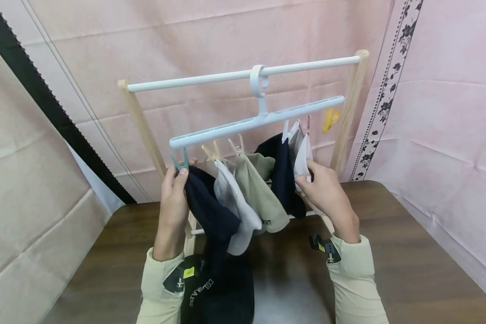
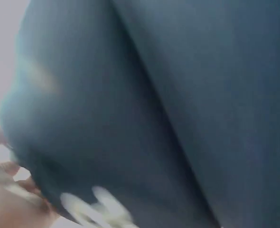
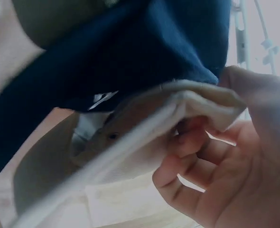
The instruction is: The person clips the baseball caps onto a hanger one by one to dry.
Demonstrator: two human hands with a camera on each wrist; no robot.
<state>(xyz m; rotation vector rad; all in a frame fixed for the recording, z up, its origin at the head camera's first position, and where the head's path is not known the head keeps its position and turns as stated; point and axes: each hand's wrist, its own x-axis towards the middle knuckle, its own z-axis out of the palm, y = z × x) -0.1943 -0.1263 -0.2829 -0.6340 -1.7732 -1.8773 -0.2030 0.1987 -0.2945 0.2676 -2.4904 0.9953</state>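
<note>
My left hand (image 1: 173, 198) grips the edge of a navy cap (image 1: 210, 209) just under a teal clip (image 1: 180, 159) at the hanger's left end. That dark cloth fills most of the left wrist view, with fingers at its edge. At the right, my right hand (image 1: 328, 191) pinches a white cap (image 1: 303, 155) between thumb and fingers; the right wrist view shows its pale edge in the fingers. Between the hands hang another white cap (image 1: 236, 209), a khaki cap (image 1: 259, 193) and a second navy cap (image 1: 282, 175), each under clips.
A pale blue hanger (image 1: 227, 128) hooks over the white bar (image 1: 198, 81) of a wooden rack, tilted down to the left. A yellow clip (image 1: 330, 120) hangs without a cap near the right post. Below, a black lettered cap (image 1: 227, 292) lies on the brown table (image 1: 409, 252).
</note>
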